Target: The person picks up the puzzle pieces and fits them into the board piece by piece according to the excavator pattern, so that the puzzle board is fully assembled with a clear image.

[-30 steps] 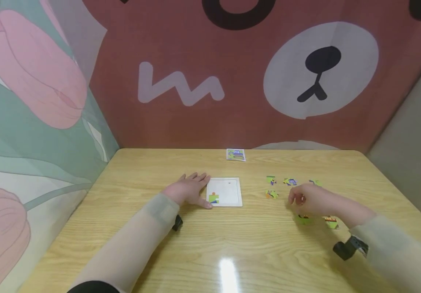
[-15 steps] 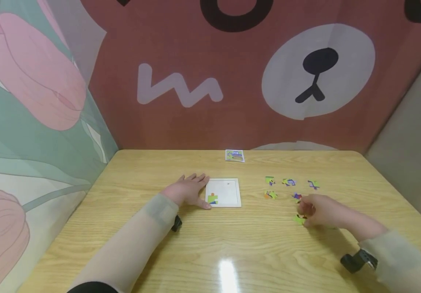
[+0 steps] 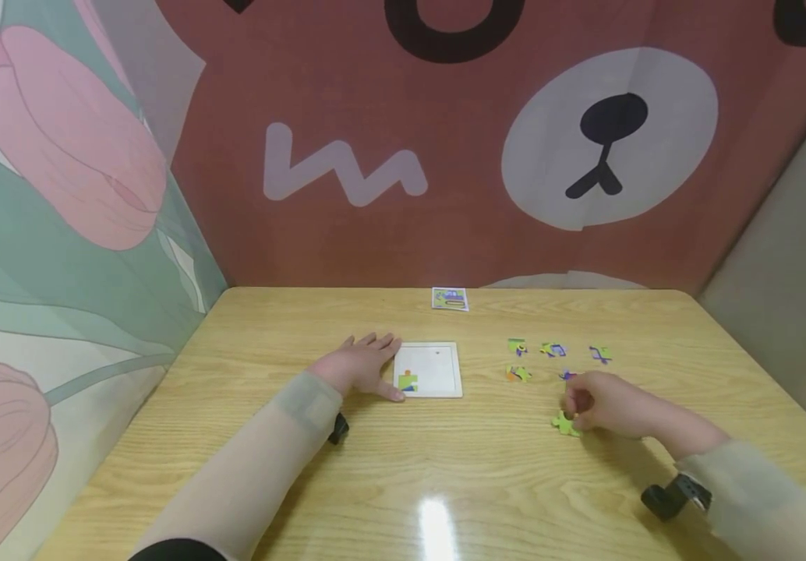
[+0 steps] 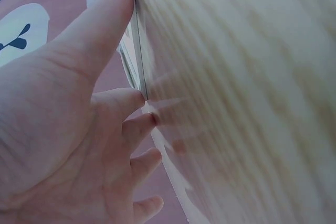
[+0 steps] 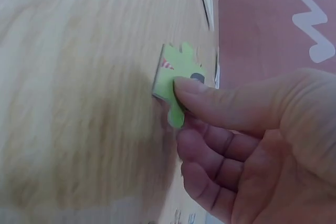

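Observation:
My right hand (image 3: 609, 405) pinches a green jigsaw puzzle piece (image 3: 564, 424) between thumb and fingers. In the right wrist view the thumb lies over this puzzle piece (image 5: 176, 69), which bears a small red-and-white striped mark and a dark spot. At the left edge of a white puzzle tray (image 3: 438, 370), my left hand (image 3: 357, 366) rests with fingers spread, thumb by the lower corner. One green piece with an orange tab (image 3: 408, 381) lies in the tray's lower left corner. The left wrist view shows the left hand's (image 4: 79, 124) palm side and fingertips against the tray edge.
Several loose puzzle pieces (image 3: 518, 374) lie right of the tray, one (image 3: 567, 375) partly behind the right hand. A small picture card (image 3: 450, 299) lies at the back edge of the wooden table (image 3: 347, 483). A printed wall (image 3: 347, 241) rises behind.
My right hand has come down from above the pieces to the front green one, and that piece has shifted slightly left in its grasp. The left hand stays at the tray.

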Action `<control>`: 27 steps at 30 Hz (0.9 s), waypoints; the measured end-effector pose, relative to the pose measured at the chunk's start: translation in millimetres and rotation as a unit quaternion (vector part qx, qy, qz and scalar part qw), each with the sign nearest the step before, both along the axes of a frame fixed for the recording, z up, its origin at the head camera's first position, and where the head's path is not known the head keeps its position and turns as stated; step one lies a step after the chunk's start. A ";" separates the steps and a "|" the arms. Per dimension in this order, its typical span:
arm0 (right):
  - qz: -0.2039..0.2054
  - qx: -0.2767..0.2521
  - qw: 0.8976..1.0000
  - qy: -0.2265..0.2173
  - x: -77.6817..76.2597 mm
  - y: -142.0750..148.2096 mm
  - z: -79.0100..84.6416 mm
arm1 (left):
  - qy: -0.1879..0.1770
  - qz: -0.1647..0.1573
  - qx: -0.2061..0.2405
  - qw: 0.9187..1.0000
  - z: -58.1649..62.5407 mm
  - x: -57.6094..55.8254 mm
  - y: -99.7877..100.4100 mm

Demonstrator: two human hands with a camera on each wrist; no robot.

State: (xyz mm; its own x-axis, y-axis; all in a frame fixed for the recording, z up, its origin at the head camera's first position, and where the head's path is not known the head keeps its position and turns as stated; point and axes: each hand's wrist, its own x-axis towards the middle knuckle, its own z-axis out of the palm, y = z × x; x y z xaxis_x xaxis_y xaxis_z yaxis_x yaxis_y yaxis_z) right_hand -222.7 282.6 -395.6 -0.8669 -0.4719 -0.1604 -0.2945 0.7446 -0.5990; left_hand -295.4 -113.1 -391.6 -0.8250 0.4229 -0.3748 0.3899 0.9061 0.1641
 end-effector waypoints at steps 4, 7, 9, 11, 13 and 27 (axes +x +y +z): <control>0.038 -0.034 0.999 -0.008 -7.7 -10.9 3.6 | 0.001 -0.003 -0.001 1.000 0.1 0.3 0.2; 0.050 -0.050 0.997 -0.008 -15.6 -24.6 7.2 | 0.003 -0.006 -0.003 1.000 0.2 0.4 0.3; 0.052 -0.062 0.997 -0.004 -21.0 -35.6 8.7 | 0.005 -0.007 -0.006 1.000 0.1 0.4 0.0; 0.055 -0.078 0.995 0.003 -26.4 -47.5 9.0 | 0.007 -0.008 -0.009 1.000 0.2 0.4 -0.1; 0.047 -0.089 0.995 0.003 -31.6 -60.1 8.3 | 0.008 -0.008 -0.011 1.000 0.4 0.5 0.1; -0.005 -0.116 0.993 0.020 -68.2 -134.2 11.6 | 0.010 -0.012 -0.007 1.000 2.1 1.8 -0.1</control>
